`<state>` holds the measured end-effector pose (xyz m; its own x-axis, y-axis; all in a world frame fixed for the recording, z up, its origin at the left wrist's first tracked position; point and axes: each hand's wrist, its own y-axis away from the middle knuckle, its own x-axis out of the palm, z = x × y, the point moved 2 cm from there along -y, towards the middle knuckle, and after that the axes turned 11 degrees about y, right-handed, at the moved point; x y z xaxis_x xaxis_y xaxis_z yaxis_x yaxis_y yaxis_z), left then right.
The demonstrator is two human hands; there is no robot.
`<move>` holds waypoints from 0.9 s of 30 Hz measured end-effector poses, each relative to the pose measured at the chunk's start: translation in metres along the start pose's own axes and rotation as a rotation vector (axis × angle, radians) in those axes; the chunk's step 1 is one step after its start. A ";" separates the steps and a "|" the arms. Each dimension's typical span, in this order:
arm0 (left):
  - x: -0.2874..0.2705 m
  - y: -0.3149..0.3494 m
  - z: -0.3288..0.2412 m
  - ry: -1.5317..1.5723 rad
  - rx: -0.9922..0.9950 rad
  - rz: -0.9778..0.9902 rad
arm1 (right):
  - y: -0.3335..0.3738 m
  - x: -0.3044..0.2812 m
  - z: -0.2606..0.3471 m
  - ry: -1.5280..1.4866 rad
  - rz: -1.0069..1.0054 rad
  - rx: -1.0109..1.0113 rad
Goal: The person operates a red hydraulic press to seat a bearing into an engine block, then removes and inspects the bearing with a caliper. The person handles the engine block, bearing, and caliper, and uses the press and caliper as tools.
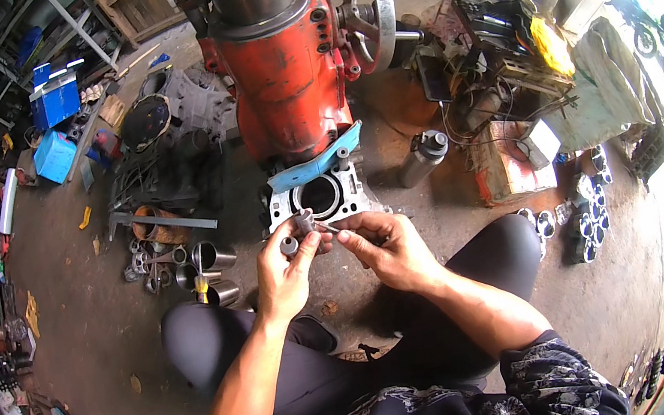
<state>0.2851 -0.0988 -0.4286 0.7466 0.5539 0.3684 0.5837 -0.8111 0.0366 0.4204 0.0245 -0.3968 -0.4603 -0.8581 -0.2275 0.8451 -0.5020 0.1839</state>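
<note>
Over my lap, my left hand is closed on a small grey metal part with a cylindrical end; its exact kind does not show. My right hand pinches a thin metal rod whose tip meets the part in my left hand. Just beyond both hands lies a light metal engine block with a round bore facing up. A blue strip lies across its far side, below a red machine with a thick metal column and a handwheel.
Metal sleeves and connecting rods lie by my left knee. A metal bottle stands right of the block. Farther right are a cluttered bench, a carton and pistons. Tools and parts line the left side.
</note>
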 end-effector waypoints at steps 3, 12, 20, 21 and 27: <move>0.000 0.000 0.000 -0.048 0.002 0.018 | -0.001 0.002 -0.001 0.005 -0.034 -0.064; 0.000 0.001 -0.003 -0.422 0.105 -0.011 | -0.002 0.001 -0.005 -0.024 -0.035 -0.038; 0.001 0.010 -0.007 -0.750 0.351 0.052 | 0.005 0.001 -0.009 0.180 -0.083 -0.193; 0.001 0.011 -0.006 -0.744 0.341 0.054 | 0.006 0.000 -0.009 0.226 -0.088 -0.216; 0.003 0.013 -0.007 -0.722 0.331 0.074 | 0.009 0.002 -0.013 0.132 -0.099 -0.234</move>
<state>0.2928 -0.1092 -0.4205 0.7434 0.5774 -0.3376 0.5042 -0.8154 -0.2844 0.4307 0.0199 -0.4078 -0.5168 -0.7772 -0.3589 0.8448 -0.5308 -0.0670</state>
